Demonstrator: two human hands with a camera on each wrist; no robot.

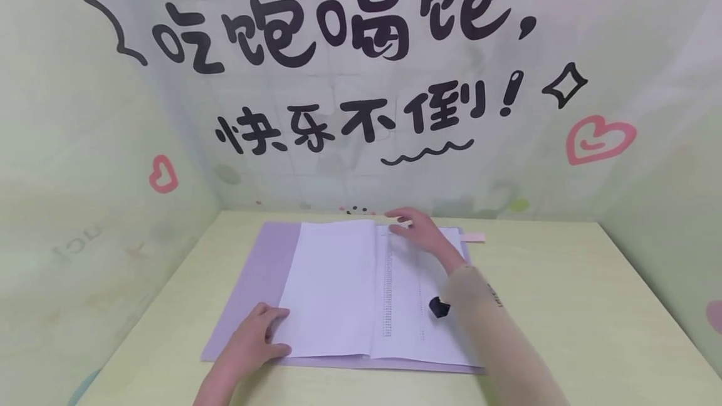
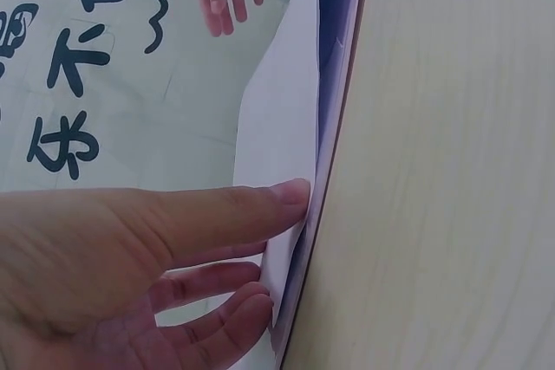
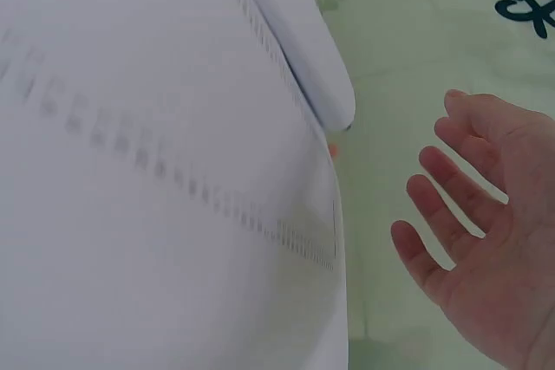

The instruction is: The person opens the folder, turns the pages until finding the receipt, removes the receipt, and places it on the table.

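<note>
A booklet with a purple cover lies spread on the table, its left white page blank and its right page printed with columns of small text. At the lower left corner of the left page, my left hand touches the paper. In the left wrist view the left hand's thumb rests along the lower page edge, the other fingers loosely bent. My right hand hovers above the top of the right page with fingers spread and nothing held; the right wrist view shows this hand apart from the paper.
A pink tab sticks out beyond the cover's upper right side. Next to the right sleeve is a small black object. The pale wood-grain table meets a printed backdrop at its far edge.
</note>
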